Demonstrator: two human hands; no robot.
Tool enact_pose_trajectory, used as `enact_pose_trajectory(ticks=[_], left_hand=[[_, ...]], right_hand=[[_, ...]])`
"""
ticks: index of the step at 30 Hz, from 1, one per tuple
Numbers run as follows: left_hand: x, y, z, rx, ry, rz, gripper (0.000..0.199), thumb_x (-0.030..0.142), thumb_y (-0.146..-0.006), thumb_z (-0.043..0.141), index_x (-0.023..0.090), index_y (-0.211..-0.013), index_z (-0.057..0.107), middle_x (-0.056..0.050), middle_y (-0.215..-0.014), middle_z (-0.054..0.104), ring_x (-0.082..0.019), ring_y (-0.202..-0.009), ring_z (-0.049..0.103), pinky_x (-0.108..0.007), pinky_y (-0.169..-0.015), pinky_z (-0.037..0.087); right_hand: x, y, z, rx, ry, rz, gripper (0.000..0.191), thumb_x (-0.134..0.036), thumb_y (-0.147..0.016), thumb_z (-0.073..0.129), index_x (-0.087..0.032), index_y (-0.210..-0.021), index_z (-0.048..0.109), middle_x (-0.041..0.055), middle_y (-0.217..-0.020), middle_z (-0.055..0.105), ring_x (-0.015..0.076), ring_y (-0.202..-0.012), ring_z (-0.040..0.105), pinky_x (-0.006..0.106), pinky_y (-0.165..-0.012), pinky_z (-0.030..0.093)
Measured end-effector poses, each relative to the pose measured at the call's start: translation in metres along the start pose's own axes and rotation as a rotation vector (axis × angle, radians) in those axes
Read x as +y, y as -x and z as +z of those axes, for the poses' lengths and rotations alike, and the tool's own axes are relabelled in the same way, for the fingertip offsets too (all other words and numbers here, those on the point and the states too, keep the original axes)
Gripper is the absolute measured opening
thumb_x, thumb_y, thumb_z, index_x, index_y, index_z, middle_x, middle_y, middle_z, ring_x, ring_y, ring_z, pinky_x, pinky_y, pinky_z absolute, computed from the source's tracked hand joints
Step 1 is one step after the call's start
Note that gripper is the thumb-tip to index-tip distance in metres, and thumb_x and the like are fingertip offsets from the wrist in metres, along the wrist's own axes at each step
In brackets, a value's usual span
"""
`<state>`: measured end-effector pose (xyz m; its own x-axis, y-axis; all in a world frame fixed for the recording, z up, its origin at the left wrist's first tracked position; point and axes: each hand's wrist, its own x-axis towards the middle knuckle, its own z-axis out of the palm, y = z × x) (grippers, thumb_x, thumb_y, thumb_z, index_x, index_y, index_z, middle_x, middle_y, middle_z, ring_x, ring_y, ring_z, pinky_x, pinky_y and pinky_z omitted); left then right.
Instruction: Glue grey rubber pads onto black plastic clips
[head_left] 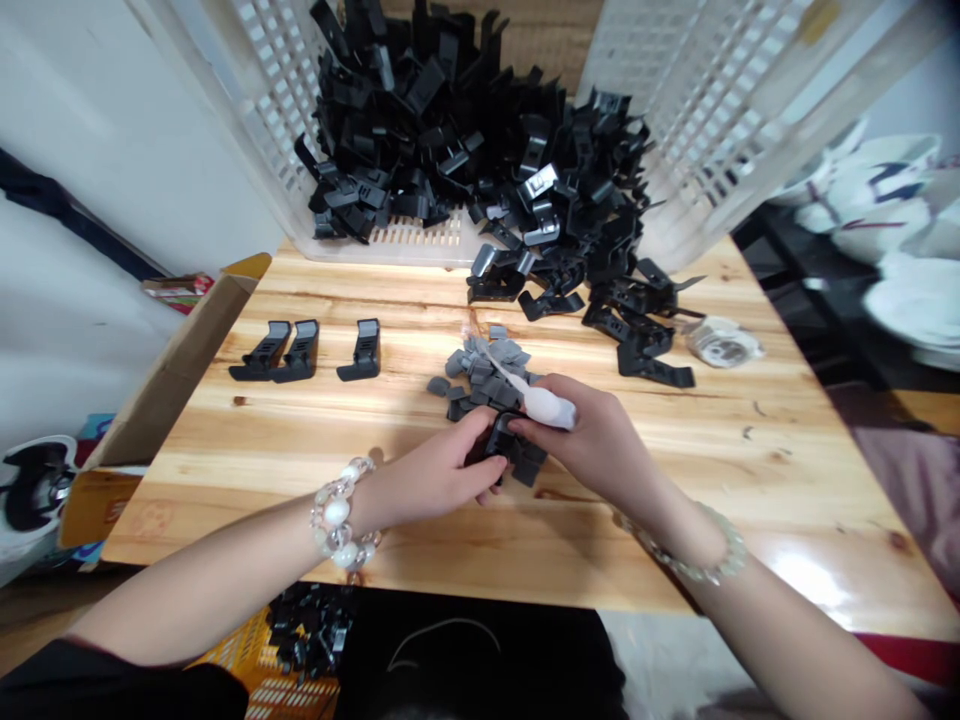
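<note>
The left hand (pixel 442 470) is pinching a small black clip (pixel 501 440) steady over the bench (pixel 300 430) while the right hand (pixel 592 440), closed on a white tool (pixel 544 403), is working it, grey pads (pixel 487 375) lying just beyond both hands for easy reach.

Bare tabletop (pixel 750 470) right; clip heap (pixel 570 230) probably blocks behind.

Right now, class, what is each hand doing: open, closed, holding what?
Left hand: closed on a black plastic clip, held together with the other hand.
Right hand: closed on a small white tool, fingertips on the same clip.
</note>
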<state>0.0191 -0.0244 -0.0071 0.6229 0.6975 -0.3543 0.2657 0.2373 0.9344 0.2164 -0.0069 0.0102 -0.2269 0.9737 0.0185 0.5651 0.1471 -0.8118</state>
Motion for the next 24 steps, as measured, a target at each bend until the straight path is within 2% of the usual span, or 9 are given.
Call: enact_pose_trajectory(ticks=[24], left_hand=[[-0.0034, -0.0006, 0.0008, 0.002, 0.008, 0.019, 0.02, 0.035, -0.095, 0.048, 0.022, -0.109, 0.045, -0.003, -0.089, 0.059, -0.018, -0.079, 0.066, -0.034, -0.07, 0.057]], right_hand=[[0.0008, -0.0018, -0.0018, -0.026, 0.012, 0.002, 0.012, -0.021, -0.075, 0.07, -0.02, -0.077, 0.058, -0.0028, -0.067, 0.062, 0.0137, -0.062, 0.054, 0.024, -0.056, 0.038]])
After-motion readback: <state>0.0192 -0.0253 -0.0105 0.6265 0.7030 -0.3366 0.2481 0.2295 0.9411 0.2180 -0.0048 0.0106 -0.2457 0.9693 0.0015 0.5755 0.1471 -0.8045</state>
